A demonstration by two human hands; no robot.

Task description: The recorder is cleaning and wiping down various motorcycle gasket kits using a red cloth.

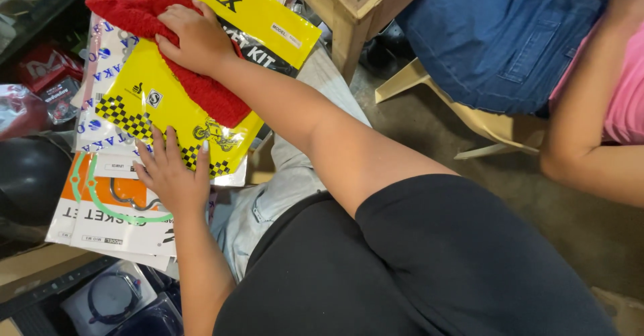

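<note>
A flat yellow package (144, 101) with a black checkered strip lies on top of a stack of packaged parts on my lap. My right hand (194, 37) presses a red cloth (215, 98) down on this package, fingers curled over the cloth. My left hand (171, 175) lies flat with fingers spread on the package's near edge and on the white and orange package (100, 202) beneath it. A second yellow package (258, 17) with black lettering lies just beyond the cloth.
Another person in blue jeans (510, 40) and a pink top sits on a beige plastic chair (483, 124) at the right, one arm (590, 134) hanging down. A wooden table leg (345, 24) stands at top centre. Dark and red items crowd the left; clear blister packs (111, 299) lie at bottom left.
</note>
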